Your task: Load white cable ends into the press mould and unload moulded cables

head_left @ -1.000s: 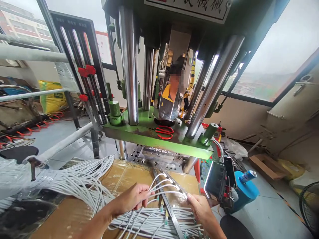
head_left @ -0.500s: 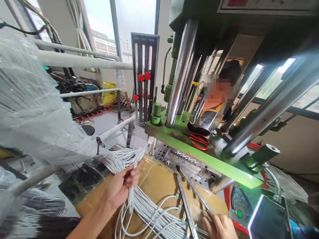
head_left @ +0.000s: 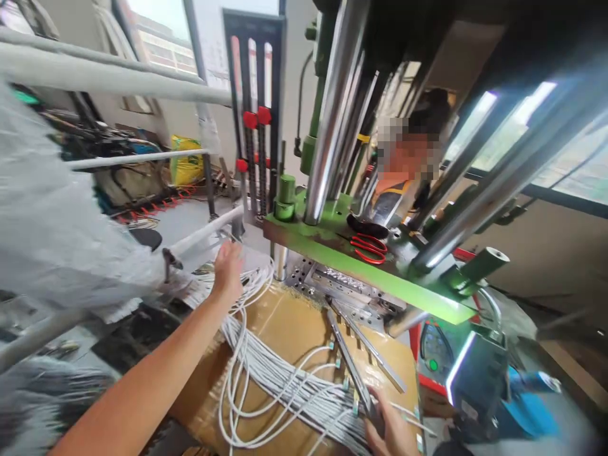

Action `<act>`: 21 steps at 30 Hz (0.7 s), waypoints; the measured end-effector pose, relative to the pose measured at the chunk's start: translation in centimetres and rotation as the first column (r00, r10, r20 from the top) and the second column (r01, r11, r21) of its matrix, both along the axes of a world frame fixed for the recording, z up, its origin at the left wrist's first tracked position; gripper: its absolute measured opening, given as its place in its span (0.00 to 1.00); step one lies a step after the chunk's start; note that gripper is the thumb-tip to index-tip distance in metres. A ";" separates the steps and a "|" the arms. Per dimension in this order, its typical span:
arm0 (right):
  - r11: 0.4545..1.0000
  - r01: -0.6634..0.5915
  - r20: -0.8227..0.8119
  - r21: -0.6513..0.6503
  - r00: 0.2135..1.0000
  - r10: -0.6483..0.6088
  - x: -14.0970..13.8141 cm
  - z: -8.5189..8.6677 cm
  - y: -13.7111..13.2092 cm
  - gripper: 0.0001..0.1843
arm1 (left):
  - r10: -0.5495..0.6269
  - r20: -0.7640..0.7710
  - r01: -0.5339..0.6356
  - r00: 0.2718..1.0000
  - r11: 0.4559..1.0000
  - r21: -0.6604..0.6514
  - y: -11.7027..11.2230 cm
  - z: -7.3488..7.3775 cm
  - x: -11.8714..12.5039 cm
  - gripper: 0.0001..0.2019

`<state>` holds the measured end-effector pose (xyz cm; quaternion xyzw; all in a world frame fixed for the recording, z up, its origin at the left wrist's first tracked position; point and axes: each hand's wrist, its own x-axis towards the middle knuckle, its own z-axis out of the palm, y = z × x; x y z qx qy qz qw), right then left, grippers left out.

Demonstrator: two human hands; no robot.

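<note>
My left hand (head_left: 227, 271) reaches far forward over a thick bundle of white cables (head_left: 266, 373) that lies across a brown cardboard-covered bench (head_left: 289, 326). Its fingers curl around strands at the bundle's far end, though the grip is partly hidden. My right hand (head_left: 387, 429) sits at the lower edge, closed on the near end of a long metal fixture bar (head_left: 354, 370) that holds several cable ends with small greenish plugs. A second metal bar (head_left: 375, 354) lies beside it.
A green moulding press (head_left: 361, 269) with chrome columns (head_left: 330, 120) stands right behind the bench, red scissors (head_left: 370, 247) on its plate. Another person is visible past the columns. A control box (head_left: 477, 380) sits at right, plastic-wrapped cables (head_left: 52, 221) at left.
My left hand has let the pulled strands drop and stretched further forward to the bundle's far end. My right hand stayed on the fixture bar. The camera swung left and down.
</note>
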<state>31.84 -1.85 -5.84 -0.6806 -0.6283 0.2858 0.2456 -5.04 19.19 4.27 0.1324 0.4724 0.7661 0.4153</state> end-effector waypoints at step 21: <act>0.966 -0.074 0.026 0.249 0.997 0.070 -0.6 8.4 17.5 0.26 | -0.405 -0.881 0.458 0.245 0.849 -0.263 4.0 -5.4 12.0 0.30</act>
